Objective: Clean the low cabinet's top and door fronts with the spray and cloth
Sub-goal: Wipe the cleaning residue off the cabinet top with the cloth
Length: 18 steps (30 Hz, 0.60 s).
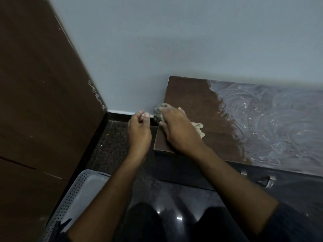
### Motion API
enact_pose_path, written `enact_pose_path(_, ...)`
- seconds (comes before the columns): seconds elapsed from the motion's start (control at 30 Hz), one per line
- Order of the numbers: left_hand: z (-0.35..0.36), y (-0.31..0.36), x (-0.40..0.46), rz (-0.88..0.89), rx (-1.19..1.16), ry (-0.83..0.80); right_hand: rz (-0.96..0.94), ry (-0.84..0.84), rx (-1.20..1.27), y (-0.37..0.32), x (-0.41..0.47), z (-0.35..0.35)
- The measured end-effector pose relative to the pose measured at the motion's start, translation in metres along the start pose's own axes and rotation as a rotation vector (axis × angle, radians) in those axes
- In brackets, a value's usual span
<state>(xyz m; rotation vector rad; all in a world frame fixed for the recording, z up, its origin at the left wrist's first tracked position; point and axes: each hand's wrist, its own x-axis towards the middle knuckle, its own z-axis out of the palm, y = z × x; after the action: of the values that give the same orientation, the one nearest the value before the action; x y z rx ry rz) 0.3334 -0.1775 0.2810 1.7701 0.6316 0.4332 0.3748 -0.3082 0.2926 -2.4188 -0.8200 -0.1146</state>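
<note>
Cloth: bunched, lying on cabinet top at its left end, pressed flat under right hand; fingers spread over it, not clenched. Left part of top wiped dark; right part smeared w/ whitish swirls. Left hand: off cabinet edge, over floor, fingers loosely curled, empty. Perforated basket lower left, beside brown panel.

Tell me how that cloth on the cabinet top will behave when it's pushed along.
The cloth lies bunched under the right hand, so it is probably floppy and will crumple rather than slide flat. It looks soiled and possibly damp, so it may drag on the cabinet top.
</note>
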Motion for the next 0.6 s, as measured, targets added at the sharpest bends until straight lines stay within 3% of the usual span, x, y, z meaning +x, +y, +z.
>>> enact_pose_path(0.13, 0.003, 0.008, -0.006, -0.069, -0.058, -0.109, -0.151, -0.077, 0.006, -0.014, -0.053, 0.001)
enact_pose_path(0.37, 0.002, 0.011, -0.007, -0.14, -0.087, -0.181, 0.071, 0.015, -0.027, 0.002, -0.011, -0.001)
enact_pose_path(0.53, 0.004, 0.012, -0.01, -0.126, -0.058, -0.154, -0.072, -0.041, -0.012, -0.013, -0.075, -0.009)
enact_pose_path(0.6, 0.005, 0.009, -0.011, -0.093, -0.029, -0.18, -0.014, -0.018, -0.03, 0.012, -0.079, -0.023)
